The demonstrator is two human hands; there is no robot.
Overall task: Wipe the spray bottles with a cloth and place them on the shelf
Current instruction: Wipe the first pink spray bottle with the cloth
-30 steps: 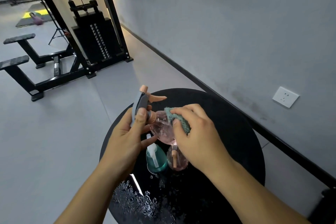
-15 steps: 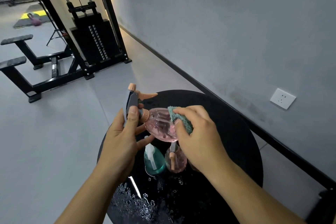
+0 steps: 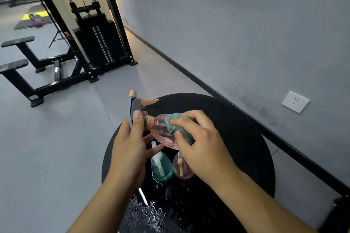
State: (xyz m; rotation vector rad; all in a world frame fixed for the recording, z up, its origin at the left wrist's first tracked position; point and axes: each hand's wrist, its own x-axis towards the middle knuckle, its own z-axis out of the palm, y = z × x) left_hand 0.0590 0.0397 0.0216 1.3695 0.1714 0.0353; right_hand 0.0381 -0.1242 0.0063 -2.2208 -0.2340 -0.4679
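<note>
Head view. A round black bench (image 3: 236, 138) with a glossy top serves as the landmark; water droplets (image 3: 149, 213) bead on its near edge.

Above the bench's left half, the left hand (image 3: 128, 149) grips a pink spray bottle (image 3: 162, 132) by its grey trigger head, thumb laid along the grey housing and fingers (image 3: 151, 139) curled behind the neck. The bottle is tilted almost on its side, its peach nozzle and peach trigger lever pointing away from the person and its body toward the right. The body is clear pink plastic, rounded and faceted, with a ribbed peach collar; whether it holds liquid cannot be told.

The right hand (image 3: 204, 143) pinches a teal cloth (image 3: 178, 128) of knobbly, knitted texture, its fingers curled over the cloth and pressing it against the upper side of the pink bottle's body.

Below both hands, 2 more bottles stand upright on the bench, side by side near its left-centre: a teal spray bottle (image 3: 162, 168) with a white trigger head, and to its right a second pink bottle (image 3: 182, 168) with a peach head, partly hidden by the right hand. Both are translucent and bulbous; their contents cannot be told.

Beyond the bench's far-left side stands a black weight-stack machine (image 3: 98, 41) on the grey floor. On the grey wall to the bench's right is a white socket (image 3: 295, 101).
</note>
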